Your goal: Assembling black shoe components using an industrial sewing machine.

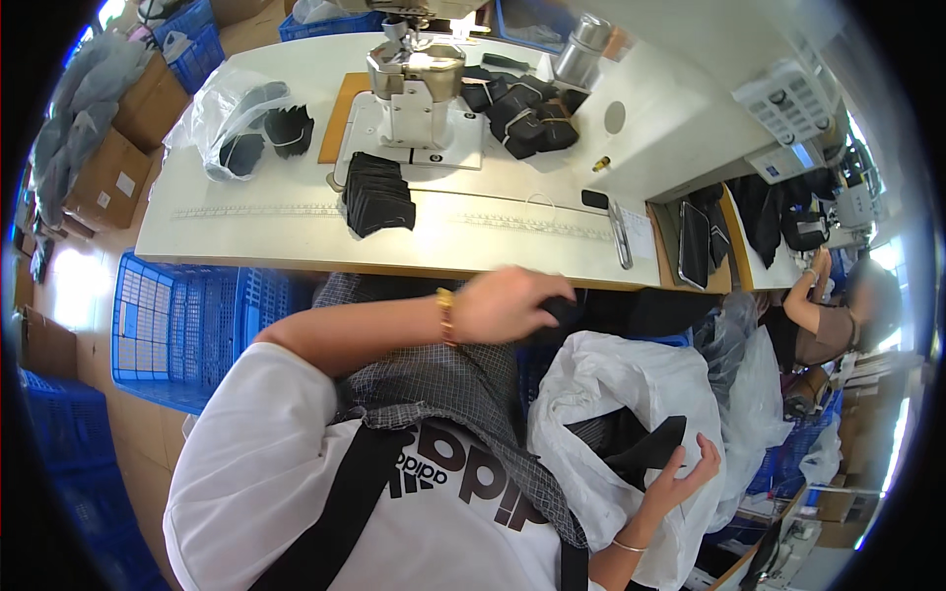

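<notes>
My left hand (505, 305) is in front of the table's edge, its fingers closed round a small black piece (562, 310) that is mostly hidden. Lower right, my right hand (680, 481) is at the mouth of a white sack (576, 379). A flat, pointed black fabric piece (655, 445) stands up there against its fingers. Further black pieces (606, 431) lie inside the sack. On the white sewing table (266, 231), a fanned stack of black cut pieces (377, 195) sits before the sewing machine (414, 103).
Tied black bundles (522, 113) lie right of the needle area. A clear plastic bag (222, 113) holds dark pieces at left. Scissors (621, 236) and a phone (694, 244) rest at the right. A blue crate (177, 330) stands left below the table. Another person (823, 320) sits far right.
</notes>
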`<state>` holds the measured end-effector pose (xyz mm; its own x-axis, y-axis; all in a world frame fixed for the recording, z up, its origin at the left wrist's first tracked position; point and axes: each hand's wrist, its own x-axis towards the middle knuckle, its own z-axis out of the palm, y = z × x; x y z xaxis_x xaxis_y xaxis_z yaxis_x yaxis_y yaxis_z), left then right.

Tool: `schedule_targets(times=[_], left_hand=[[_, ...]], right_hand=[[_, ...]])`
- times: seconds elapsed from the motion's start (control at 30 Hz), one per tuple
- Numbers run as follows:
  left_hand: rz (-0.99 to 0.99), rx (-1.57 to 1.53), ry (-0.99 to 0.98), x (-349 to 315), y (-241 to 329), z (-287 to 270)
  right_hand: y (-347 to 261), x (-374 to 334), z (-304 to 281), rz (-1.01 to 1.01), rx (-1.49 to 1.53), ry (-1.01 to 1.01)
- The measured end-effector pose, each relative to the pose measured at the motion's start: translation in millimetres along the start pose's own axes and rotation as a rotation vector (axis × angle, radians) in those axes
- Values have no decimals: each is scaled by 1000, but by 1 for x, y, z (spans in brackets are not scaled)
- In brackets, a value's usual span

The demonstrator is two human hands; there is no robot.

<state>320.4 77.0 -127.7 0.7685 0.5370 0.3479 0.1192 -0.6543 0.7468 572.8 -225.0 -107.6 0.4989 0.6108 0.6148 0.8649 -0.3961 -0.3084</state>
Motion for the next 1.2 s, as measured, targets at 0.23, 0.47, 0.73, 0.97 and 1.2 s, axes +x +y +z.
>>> schedule_targets(times=[0.23, 0.47, 0.73, 0.97, 1.2], left_hand=[[-89, 634, -249, -51, -25, -148], [97, 1047, -354, -54, -47, -156], [242, 1022, 36, -78, -53, -149], [152, 809, 377, -109, -58, -116], [-16, 616, 694, -182, -36, -74]], right_hand=[[-79, 82, 1, -283, 214, -379], [-172, 160, 97, -651, 247, -689], [-262, 224, 224, -902, 216, -315], [-302, 294, 315, -582, 348, -924], [-273, 302, 333, -824, 96, -917]])
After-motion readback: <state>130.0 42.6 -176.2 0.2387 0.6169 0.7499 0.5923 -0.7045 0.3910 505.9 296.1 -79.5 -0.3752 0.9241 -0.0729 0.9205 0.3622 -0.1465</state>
